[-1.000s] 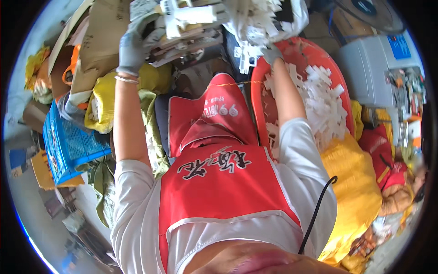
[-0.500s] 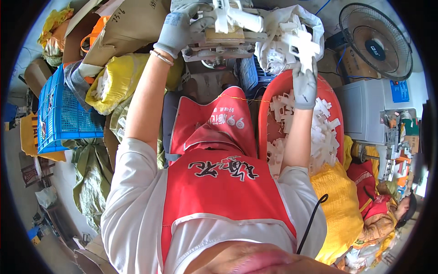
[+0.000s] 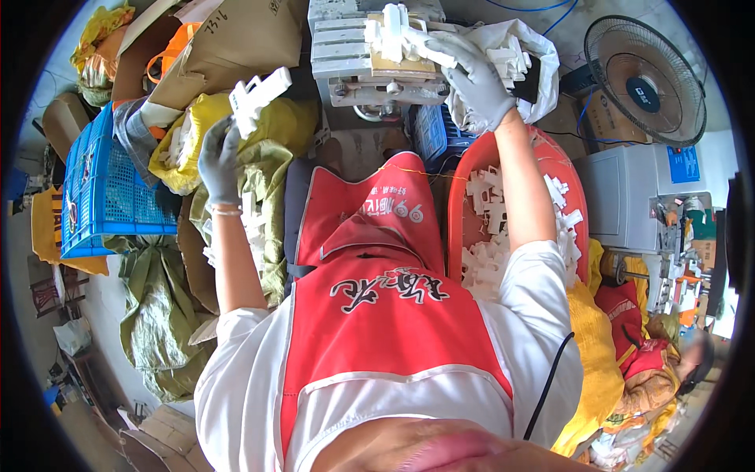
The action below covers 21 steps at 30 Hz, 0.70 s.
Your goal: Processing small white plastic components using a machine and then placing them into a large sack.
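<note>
White pistol-shaped plastic part (image 3: pixel 258 98) pinched in gloved left hand (image 3: pixel 220 161), now moved off machine, near yellow sack (image 3: pixel 287 118). Second white part (image 3: pixel 395 33) now on grey machine bed (image 3: pixel 340 59); gloved right hand (image 3: pixel 476 79) touches it, having left red tub (image 3: pixel 455 212); fingers extended, firm grip unclear. Apparently one part swapped for another.

White piece (image 3: pixel 250 104): smooth plastic. Tub (image 3: pixel 455 220): smooth plastic. Carton (image 3: pixel 255 47): matt cardboard. Orange-yellow sack (image 3: pixel 591 358): rough weave.
</note>
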Available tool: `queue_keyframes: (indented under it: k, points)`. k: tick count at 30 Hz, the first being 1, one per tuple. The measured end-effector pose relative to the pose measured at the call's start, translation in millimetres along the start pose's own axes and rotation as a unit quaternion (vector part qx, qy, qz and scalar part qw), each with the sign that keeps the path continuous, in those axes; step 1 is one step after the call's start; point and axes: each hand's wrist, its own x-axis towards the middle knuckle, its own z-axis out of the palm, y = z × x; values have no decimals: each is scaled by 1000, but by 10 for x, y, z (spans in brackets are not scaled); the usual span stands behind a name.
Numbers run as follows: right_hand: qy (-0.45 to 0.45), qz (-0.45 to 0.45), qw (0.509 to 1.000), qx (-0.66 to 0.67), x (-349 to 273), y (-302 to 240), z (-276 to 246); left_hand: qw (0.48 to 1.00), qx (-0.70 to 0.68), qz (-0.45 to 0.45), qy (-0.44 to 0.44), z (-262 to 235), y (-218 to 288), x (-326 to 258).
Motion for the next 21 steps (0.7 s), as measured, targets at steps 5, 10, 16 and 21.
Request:
queue_keyframes:
  k: [5,10,16,21]
  points:
    - [-31,-6,999,-3,-18,-11,-116,996,-25,-56,67,-324,-360,-293]
    - [-103,-33,994,-29,70,-69,-55,993,40,-72,83,-432,-356,-518]
    - [95,136,962,215,-379,-257,-188,973,201,-27,111,-692,-625,-606]
    - [58,379,919,91,-2157,109,-135,941,269,-155,134,-1236,-966,-1148]
